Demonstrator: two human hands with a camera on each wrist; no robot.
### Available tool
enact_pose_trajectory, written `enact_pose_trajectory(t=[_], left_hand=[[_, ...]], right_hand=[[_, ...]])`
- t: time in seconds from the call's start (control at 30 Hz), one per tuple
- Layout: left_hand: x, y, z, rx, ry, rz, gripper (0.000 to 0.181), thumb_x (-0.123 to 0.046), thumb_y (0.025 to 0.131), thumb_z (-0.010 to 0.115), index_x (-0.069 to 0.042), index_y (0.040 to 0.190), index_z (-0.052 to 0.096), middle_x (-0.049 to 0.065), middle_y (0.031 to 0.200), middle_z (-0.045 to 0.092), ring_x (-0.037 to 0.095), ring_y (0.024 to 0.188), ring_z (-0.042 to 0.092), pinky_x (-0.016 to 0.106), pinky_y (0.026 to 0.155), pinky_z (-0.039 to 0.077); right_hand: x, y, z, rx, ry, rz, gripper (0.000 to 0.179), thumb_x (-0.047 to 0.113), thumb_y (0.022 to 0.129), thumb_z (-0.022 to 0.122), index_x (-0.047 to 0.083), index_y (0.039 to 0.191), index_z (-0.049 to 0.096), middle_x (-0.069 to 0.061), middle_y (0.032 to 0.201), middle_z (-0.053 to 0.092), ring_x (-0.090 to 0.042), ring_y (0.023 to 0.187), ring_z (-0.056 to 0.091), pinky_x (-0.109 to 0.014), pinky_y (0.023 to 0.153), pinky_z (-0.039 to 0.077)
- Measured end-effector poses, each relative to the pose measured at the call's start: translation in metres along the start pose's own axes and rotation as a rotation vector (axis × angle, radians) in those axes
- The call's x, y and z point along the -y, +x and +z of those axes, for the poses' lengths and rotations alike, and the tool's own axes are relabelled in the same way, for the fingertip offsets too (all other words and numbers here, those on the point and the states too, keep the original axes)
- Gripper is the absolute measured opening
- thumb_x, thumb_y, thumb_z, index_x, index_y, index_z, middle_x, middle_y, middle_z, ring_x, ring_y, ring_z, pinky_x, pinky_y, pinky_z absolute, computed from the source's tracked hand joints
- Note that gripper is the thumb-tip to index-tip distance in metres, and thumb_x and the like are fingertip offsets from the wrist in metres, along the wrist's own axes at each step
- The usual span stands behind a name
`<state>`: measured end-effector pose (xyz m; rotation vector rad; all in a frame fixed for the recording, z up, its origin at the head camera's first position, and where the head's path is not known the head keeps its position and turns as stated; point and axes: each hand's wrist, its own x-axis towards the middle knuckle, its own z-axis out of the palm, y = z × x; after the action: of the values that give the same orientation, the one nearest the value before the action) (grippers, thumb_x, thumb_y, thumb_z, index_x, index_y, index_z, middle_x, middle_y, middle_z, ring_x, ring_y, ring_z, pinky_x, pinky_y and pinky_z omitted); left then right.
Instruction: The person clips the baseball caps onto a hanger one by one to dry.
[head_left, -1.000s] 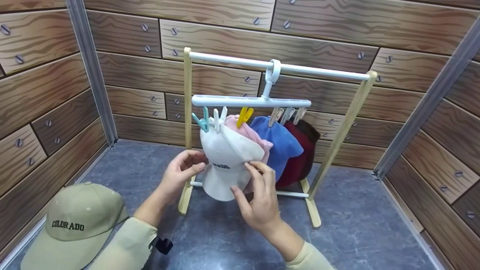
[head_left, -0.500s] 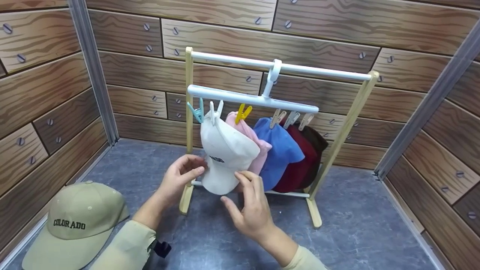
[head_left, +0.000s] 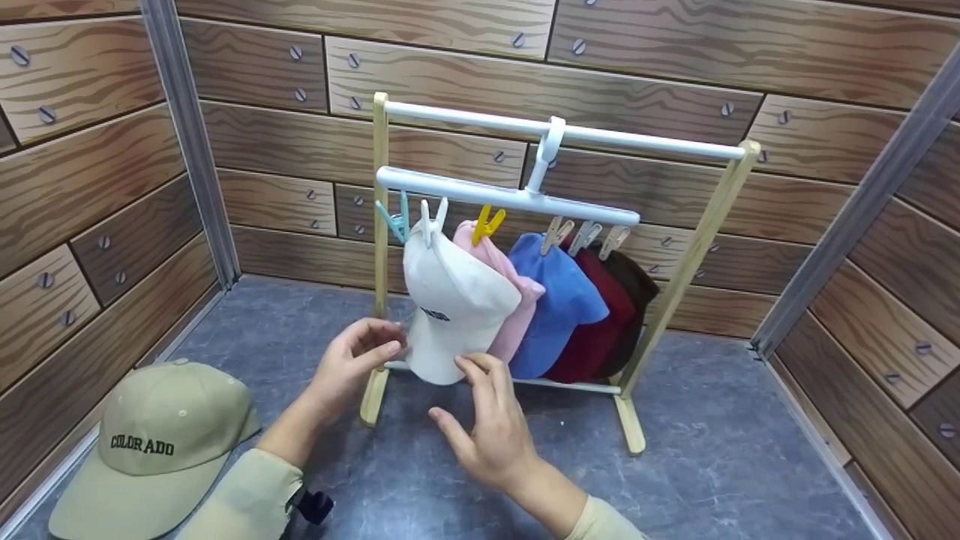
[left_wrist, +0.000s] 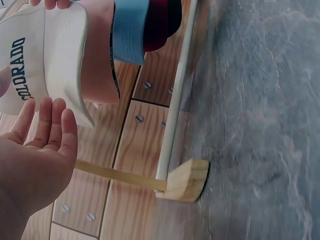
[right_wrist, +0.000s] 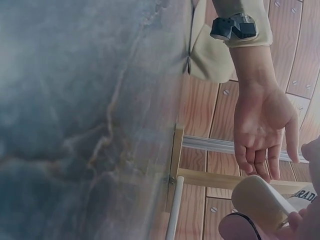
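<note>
A white cap (head_left: pixel 461 300) with dark lettering hangs brim down from a white clothespin (head_left: pixel 429 229) under the pale blue hanger (head_left: pixel 510 196). Beside the cap's left edge is my left hand (head_left: pixel 356 360), its fingers loosely bent; in the left wrist view its fingertips (left_wrist: pixel 62 107) are right at the brim. My right hand (head_left: pixel 491 427) reaches the brim's lower right with its index fingertip, thumb held apart. Behind hang a pink cap (head_left: pixel 517 322), a blue cap (head_left: pixel 559 315), a dark red cap (head_left: pixel 604 330) and a dark brown cap (head_left: pixel 637 281), partly hidden.
The hanger hooks over the top bar of a rack with wooden posts (head_left: pixel 682 277). A teal clothespin (head_left: pixel 397 221) is at the hanger's left end. A khaki cap (head_left: pixel 169 420) rests on the grey marbled table (head_left: pixel 750 435) at left. Wood-patterned walls stand around.
The hanger's left end has risen and its right end dipped, shifting the hanging caps. My right hand has moved left and down along the white cap; my left hand has lowered slightly.
</note>
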<state>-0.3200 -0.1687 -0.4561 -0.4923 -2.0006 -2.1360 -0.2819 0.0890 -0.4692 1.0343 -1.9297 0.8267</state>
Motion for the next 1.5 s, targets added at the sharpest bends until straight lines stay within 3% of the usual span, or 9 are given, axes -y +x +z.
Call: enact_pose_trajectory(t=[0.37,0.47,0.6,0.83,0.97,1.13,1.33,1.5], left_hand=[[-0.005,-0.016,-0.022,-0.102,0.026,-0.025,0.024,0.003,0.105,0.07,0.015,0.126,0.066,0.025,0.117,0.071,0.024,0.106,0.07,0.032,0.093,0.061],[-0.007,-0.019,-0.028,-0.151,0.07,-0.051,0.021,0.003,0.104,0.071,0.012,0.123,0.068,0.018,0.114,0.072,0.02,0.105,0.07,0.029,0.093,0.059],[-0.011,-0.021,-0.034,-0.214,0.154,-0.08,0.022,-0.002,0.105,0.075,0.009,0.122,0.07,0.012,0.113,0.073,0.015,0.103,0.068,0.026,0.092,0.056],[-0.019,-0.025,-0.045,-0.255,0.382,-0.081,0.025,-0.012,0.108,0.076,0.004,0.126,0.069,0.016,0.124,0.071,0.02,0.114,0.065,0.024,0.097,0.052],[-0.025,-0.026,-0.056,-0.258,0.532,-0.067,0.029,-0.017,0.108,0.075,0.003,0.128,0.068,0.019,0.128,0.07,0.03,0.119,0.065,0.035,0.104,0.053],[-0.034,-0.028,-0.074,-0.288,0.659,-0.025,0.036,-0.018,0.107,0.076,0.006,0.132,0.065,0.026,0.135,0.065,0.042,0.127,0.061,0.056,0.113,0.046],[-0.043,-0.029,-0.094,-0.328,0.798,-0.014,0.043,-0.026,0.108,0.074,0.006,0.136,0.064,0.027,0.138,0.061,0.045,0.13,0.056,0.062,0.112,0.043],[-0.048,-0.031,-0.105,-0.345,0.877,-0.051,0.046,-0.03,0.11,0.072,0.005,0.137,0.063,0.028,0.139,0.059,0.048,0.133,0.053,0.066,0.112,0.041]], right_hand=[[0.005,-0.007,0.007,0.082,0.01,0.052,0.065,0.025,0.101,0.084,-0.004,0.151,0.054,-0.016,0.145,0.052,-0.029,0.131,0.058,-0.042,0.105,0.055],[0.006,-0.008,0.009,0.108,0.02,0.078,0.065,0.026,0.101,0.084,-0.003,0.151,0.054,-0.015,0.145,0.051,-0.028,0.134,0.056,-0.043,0.109,0.053],[0.009,-0.009,0.013,0.15,0.047,0.12,0.065,0.032,0.104,0.082,-0.003,0.151,0.055,-0.013,0.144,0.052,-0.025,0.136,0.054,-0.042,0.112,0.051],[0.018,-0.01,0.02,0.273,0.131,0.251,0.063,0.033,0.104,0.081,0.001,0.152,0.055,-0.009,0.145,0.052,-0.023,0.135,0.054,-0.046,0.114,0.051],[0.022,-0.009,0.025,0.357,0.195,0.335,0.064,0.036,0.106,0.078,0.003,0.155,0.052,-0.008,0.147,0.052,-0.024,0.136,0.054,-0.048,0.115,0.05],[0.026,-0.009,0.03,0.421,0.241,0.391,0.064,0.04,0.108,0.075,0.006,0.156,0.051,-0.006,0.146,0.052,-0.023,0.136,0.056,-0.047,0.115,0.05],[0.03,-0.007,0.038,0.456,0.241,0.409,0.066,0.046,0.108,0.073,0.006,0.156,0.051,-0.008,0.146,0.055,-0.023,0.136,0.057,-0.045,0.115,0.051],[0.034,-0.006,0.045,0.508,0.278,0.467,0.068,0.049,0.107,0.074,0.006,0.156,0.051,-0.005,0.144,0.055,-0.022,0.135,0.058,-0.042,0.114,0.051]])
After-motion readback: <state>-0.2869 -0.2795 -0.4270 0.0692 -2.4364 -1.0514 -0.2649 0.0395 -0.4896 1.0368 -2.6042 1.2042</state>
